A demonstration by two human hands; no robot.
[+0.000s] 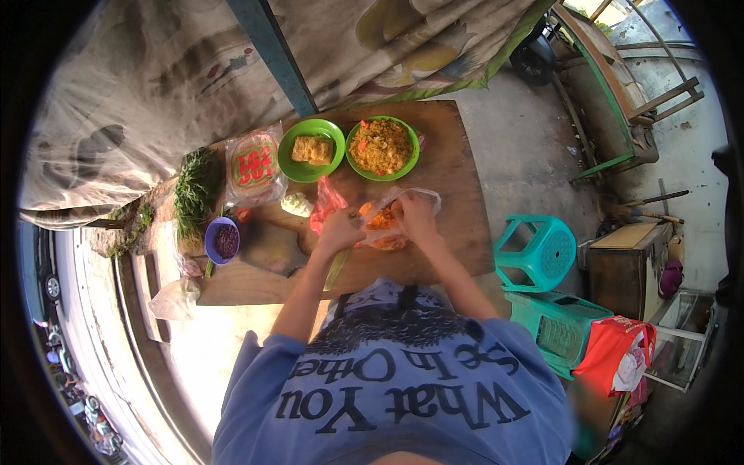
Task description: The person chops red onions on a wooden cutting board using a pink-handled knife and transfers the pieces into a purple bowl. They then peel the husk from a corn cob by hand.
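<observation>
In front of me a clear plastic bag (pixel 439 197) with orange shredded food (pixel 381 220) in it lies on the wooden table. My right hand (pixel 416 214) pinches the bag's upper right side. At the bag's left edge, my left hand (pixel 342 230) has its fingers closed on the plastic; the fingertips are partly hidden. Just beyond that hand is a crumpled red plastic bag (pixel 327 200). Some whitish chopped food (pixel 297 204) sits to its left. A pale green strip (pixel 335 271), which I cannot identify, lies below the left wrist.
Along the table's (pixel 447 139) far side are a green plate of fried rectangular food (pixel 313 150), a green bowl of yellow grainy food (pixel 381 145) and a printed plastic pack (pixel 254 160). Leafy greens (pixel 195 189), a purple bowl (pixel 221 241) and a dark board (pixel 272 249) stand left. Teal stools (pixel 537 256) are right.
</observation>
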